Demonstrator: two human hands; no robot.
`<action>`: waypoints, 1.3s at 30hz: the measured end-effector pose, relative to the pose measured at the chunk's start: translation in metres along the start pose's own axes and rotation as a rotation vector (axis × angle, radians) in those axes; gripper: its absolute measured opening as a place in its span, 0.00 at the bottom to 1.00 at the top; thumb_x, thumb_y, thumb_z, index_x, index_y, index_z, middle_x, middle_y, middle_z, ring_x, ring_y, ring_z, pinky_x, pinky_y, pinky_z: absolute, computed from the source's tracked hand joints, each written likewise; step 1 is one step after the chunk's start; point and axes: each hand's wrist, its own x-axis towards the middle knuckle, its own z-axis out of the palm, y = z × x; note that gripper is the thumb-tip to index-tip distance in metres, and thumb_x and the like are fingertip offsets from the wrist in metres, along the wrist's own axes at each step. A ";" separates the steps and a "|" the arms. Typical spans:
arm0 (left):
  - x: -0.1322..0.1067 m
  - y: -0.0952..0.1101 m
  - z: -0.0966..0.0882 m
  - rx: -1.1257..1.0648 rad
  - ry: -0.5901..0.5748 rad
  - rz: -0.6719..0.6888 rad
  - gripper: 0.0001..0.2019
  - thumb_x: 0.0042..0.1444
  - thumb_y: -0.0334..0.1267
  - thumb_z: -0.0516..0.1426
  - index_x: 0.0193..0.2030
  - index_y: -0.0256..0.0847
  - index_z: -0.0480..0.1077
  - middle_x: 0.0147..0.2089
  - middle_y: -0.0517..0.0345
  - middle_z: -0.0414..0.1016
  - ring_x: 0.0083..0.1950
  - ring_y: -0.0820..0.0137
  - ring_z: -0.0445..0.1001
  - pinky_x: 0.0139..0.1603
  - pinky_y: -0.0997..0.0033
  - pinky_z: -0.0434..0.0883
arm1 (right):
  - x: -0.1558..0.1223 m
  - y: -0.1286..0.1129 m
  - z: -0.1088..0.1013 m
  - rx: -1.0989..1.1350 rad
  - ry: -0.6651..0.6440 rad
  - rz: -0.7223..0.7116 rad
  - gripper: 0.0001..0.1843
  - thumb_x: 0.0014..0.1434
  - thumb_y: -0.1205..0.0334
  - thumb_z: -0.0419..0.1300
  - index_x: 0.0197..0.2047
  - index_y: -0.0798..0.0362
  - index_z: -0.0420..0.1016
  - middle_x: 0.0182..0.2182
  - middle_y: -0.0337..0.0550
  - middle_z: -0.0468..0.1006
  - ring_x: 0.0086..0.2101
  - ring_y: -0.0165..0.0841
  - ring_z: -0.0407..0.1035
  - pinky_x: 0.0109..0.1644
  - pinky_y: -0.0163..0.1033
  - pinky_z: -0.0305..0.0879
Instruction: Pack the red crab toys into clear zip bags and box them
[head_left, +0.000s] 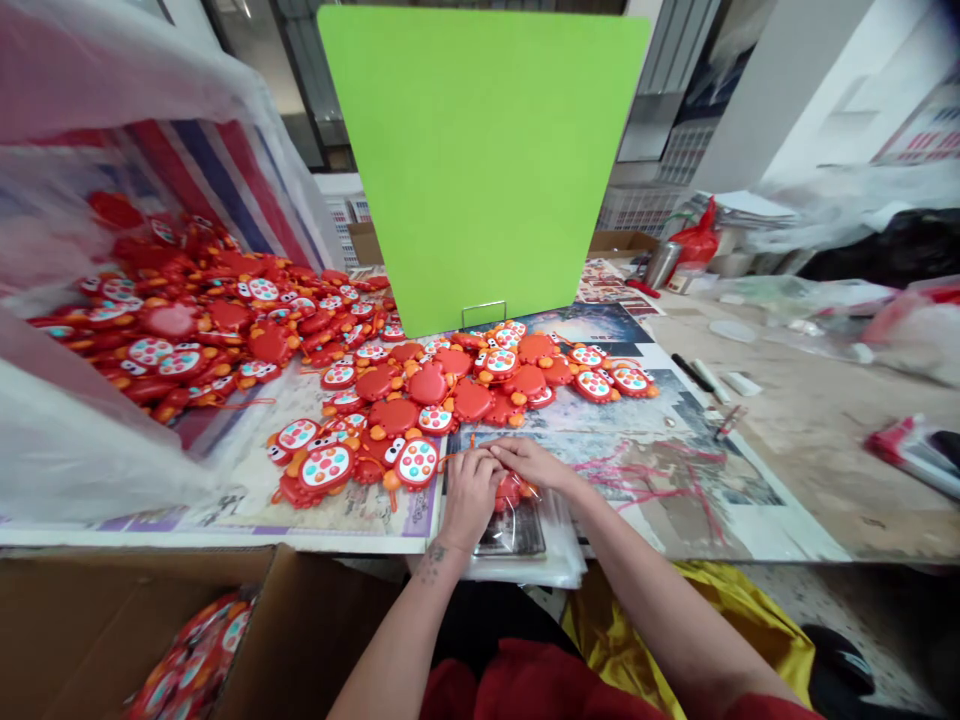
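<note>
Red crab toy (pixel 512 494) lies beneath clear plastic film, by the table's (pixel 795 480) front edge. Left to right: striped sack (pixel 251 185), open, at the table's left end; crab toy pile (pixel 427 384); left hand (pixel 472 488), fingers bent; right hand (pixel 531 462), fingers narrow, meeting the left's. Cannot tell what either pinches. Farther right, black pen (pixel 691 373).

This looks like a workshop. Identical red toys (pixel 427 384) lie heaped on a long worktable (pixel 795 440), in a striped sack (pixel 259 190) at ten o'clock and in a cardboard carton (pixel 322 610) at eight; plastic crates (pixel 637 207) stand at two.
</note>
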 end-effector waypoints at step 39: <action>-0.011 -0.001 -0.030 -0.908 -0.177 -0.725 0.21 0.53 0.55 0.58 0.40 0.36 0.71 0.39 0.50 0.77 0.43 0.63 0.77 0.46 0.65 0.72 | -0.045 -0.034 0.023 -0.187 0.750 -0.001 0.17 0.67 0.61 0.46 0.54 0.50 0.69 0.37 0.46 0.76 0.33 0.36 0.70 0.42 0.44 0.68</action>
